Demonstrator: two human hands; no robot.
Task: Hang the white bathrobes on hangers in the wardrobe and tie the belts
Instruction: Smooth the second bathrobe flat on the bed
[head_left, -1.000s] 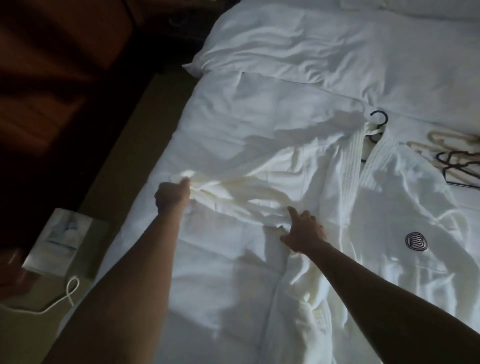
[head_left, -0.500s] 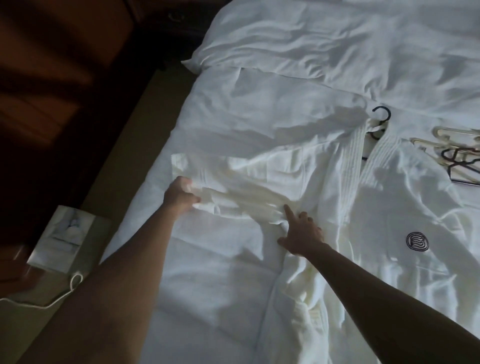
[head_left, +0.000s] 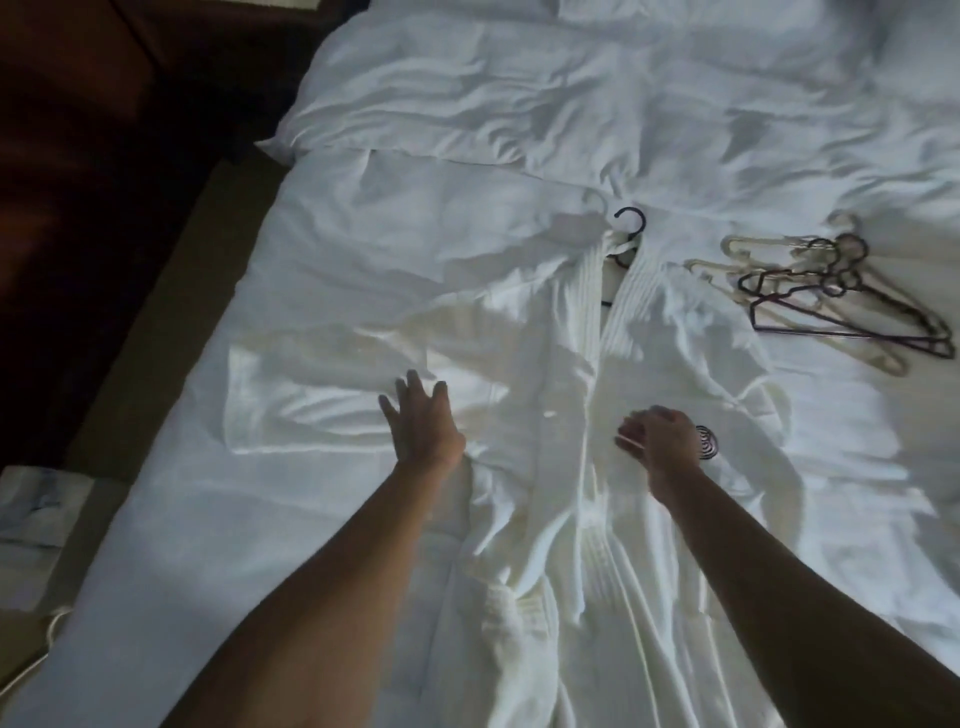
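A white bathrobe (head_left: 550, 364) lies spread front-up on the bed, its sleeve (head_left: 311, 395) stretched out to the left. A black hanger hook (head_left: 631, 226) sticks out of its ribbed collar. My left hand (head_left: 421, 421) lies flat with straight fingers on the sleeve near the armpit. My right hand (head_left: 657, 434) hovers with loosely curled fingers over the robe's chest, beside a dark round emblem (head_left: 706, 441). The belt cannot be made out.
A pile of several dark and pale hangers (head_left: 831, 291) lies on the bed (head_left: 171, 545) to the right of the robe. Pillows (head_left: 519, 88) are at the head. A dark floor strip and a small table with papers (head_left: 36, 514) are on the left.
My left hand let go of the sleeve end and moved right to lie flat on it. My right hand shifted right onto the robe's chest. The sleeve now lies spread out.
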